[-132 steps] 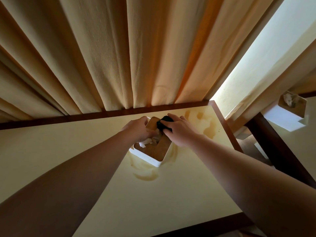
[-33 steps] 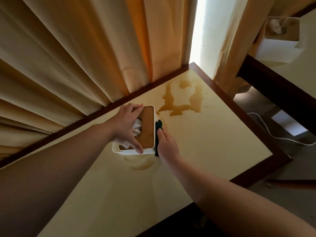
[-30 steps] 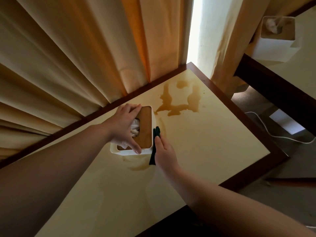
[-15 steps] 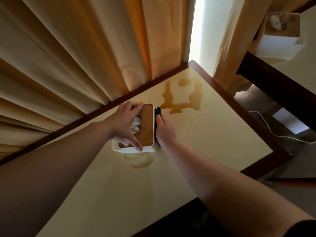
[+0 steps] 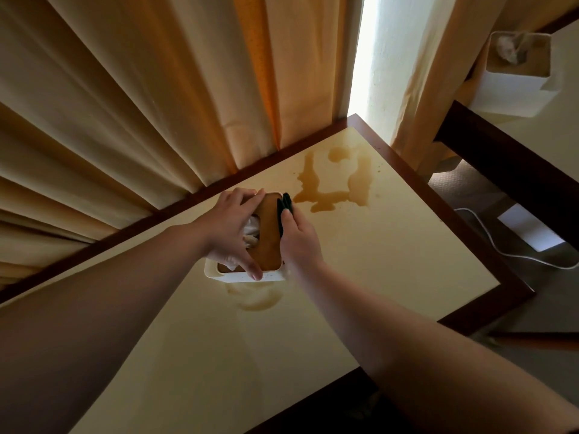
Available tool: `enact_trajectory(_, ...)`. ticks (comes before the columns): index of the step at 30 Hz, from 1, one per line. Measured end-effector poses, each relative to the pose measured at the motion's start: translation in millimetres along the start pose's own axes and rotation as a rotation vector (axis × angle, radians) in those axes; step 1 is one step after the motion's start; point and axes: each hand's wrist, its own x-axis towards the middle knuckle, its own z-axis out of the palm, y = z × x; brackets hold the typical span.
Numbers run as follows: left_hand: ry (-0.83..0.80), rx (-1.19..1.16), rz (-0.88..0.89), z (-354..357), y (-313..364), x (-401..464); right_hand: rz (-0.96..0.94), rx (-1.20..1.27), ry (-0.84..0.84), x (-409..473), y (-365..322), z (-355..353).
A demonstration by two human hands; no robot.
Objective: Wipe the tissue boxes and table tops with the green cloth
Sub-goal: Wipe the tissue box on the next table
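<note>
the curtains hang in long cream folds behind the tissue box, filling the far side of the view, with a bright strip of wall showing between them beyond the box's right. the table carrying the tissue box is pale yellow with a dark wooden border; the box stands near its far edge, close to the curtains. a brown spill spreads on the top just beyond and to the right of the box, and a fainter stain lies on the near side of the box, right by its base. a second table stands well to the right of the box, carrying a second tissue box, white with tissue poking out. a white cable trails on the floor between the two tables.

the tissue box is white with a brown lid and white tissue at its opening. the left hand grips the box from above, fingers curled over the far rim and thumb on the near rim. the right hand presses the green cloth flat against the right side of the box, fingers fairly straight, the dark cloth peeking out past the fingertips at the box's far right corner.
</note>
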Motion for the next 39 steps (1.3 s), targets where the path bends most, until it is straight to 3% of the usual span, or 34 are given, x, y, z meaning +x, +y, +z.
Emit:
enact_trajectory(6, 0.002, 0.004, 0.002, -0.4, 0.6, 0.1, 0.129, -0.071, 0.023, 18.2, -2.3, -4.5)
enact_trajectory(15, -0.011, 0.016, -0.003, -0.7, 1.2, 1.4, 0.119, -0.006, -0.047, -30.9, 45.9, -12.5)
enact_trajectory(27, -0.009, 0.019, 0.010, 0.9, -1.0, 1.2, 0.096, 0.021, 0.003, 15.9, -17.4, -2.8)
enact_trajectory(39, -0.007, 0.019, 0.014, 1.6, -1.7, 0.8, 0.104, 0.048, -0.035, -35.4, 48.0, -7.1)
